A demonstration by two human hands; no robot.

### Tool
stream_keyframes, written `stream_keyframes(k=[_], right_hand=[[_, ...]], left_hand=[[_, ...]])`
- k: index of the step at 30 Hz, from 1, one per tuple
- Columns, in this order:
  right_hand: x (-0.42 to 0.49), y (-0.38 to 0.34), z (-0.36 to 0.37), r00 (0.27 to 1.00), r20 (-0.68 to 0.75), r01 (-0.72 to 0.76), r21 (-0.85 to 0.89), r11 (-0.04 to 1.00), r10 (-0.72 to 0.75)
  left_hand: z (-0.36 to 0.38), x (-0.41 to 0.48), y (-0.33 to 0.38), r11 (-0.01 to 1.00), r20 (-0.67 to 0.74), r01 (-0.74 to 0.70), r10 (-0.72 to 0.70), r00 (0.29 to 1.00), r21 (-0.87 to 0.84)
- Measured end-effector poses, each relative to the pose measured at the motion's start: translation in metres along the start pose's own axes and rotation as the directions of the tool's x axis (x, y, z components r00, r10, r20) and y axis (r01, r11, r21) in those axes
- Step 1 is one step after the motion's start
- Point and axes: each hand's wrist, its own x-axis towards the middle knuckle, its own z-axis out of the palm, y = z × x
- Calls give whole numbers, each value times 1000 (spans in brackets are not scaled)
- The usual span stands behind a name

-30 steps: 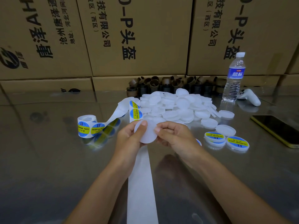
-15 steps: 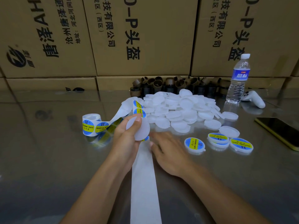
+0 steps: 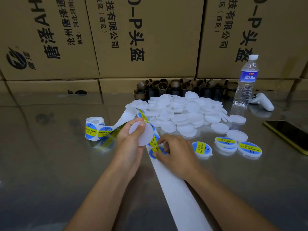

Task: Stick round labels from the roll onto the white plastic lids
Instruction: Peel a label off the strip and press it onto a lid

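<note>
Since half a second ago, the right hand [image 3: 176, 155] has gone from lying flat on the table [image 3: 50, 164] to curling in over the backing strip [image 3: 180, 197]. The left hand [image 3: 128, 142] has kept its hold on the blank lid [image 3: 143, 135].

From the head camera, the step in hand looks like peeling the next sticker. The right thumb and forefinger are pinched together on the edge of a blue and yellow label [image 3: 157, 152] that sits on the strip just near of the raised lid. The other fingers are bent loosely behind them. How far the label has lifted off the strip I cannot tell.

The left hand holds the blank lid upright above the strip, with the thumb across its face and the fingers clamped behind its rim. That forearm comes in from the near left, wrist bent slightly toward the centre.

The roll [image 3: 95, 129] stands to the left, and its strip loops right and then runs toward the near edge. The pile of lids [image 3: 183, 112] lies beyond the hands. Three labelled lids [image 3: 202, 149] rest to the right, near a phone [image 3: 290, 135].

Next, I judge, the label must come free without folding on itself, then meet the lid's face centred and be pressed flat.
</note>
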Motion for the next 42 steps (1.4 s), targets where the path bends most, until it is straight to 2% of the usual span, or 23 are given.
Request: stream_keyframes(k=[3,6,10,20,23,26,28,32,36,40,42], right_hand=[[1,6,2,997,21,-69,-148,987,73],[0,7,3,994,69,-68,-241,968,87],[2,10,3,996,55,-51,-234,971,66],[3,11,2,999,3,-51,-195,979,53],[3,10,-1,992,-115,-65,-79,995,56],[5,7,-5,956,-277,-54,158,986,97],[6,7,-6,934,-322,-51,307,950,154],[6,6,-8,930,-323,-20,432,902,176],[4,2,-10,940,-299,7,503,865,166],[1,-3,-13,961,-249,47,572,819,119],[0,-4,-13,964,-255,71,537,840,81]], left_hand=[[0,0,-1,1000,6,1,-1,1000,4],[1,0,0,1000,41,-27,27,999,-4],[3,-1,0,999,71,-29,32,997,-38],[2,0,-2,1000,44,-2,3,999,-26],[1,1,-2,1000,12,-7,7,1000,-4],[-2,3,-4,995,-79,-31,39,996,95],[-3,4,-5,988,-143,-23,46,989,155],[-3,2,-11,960,-153,28,16,988,279],[-1,-1,-15,928,-71,60,-37,997,367],[0,-4,-15,912,-11,23,-21,1000,410],[-1,-3,-16,890,3,0,-1,1000,455]])
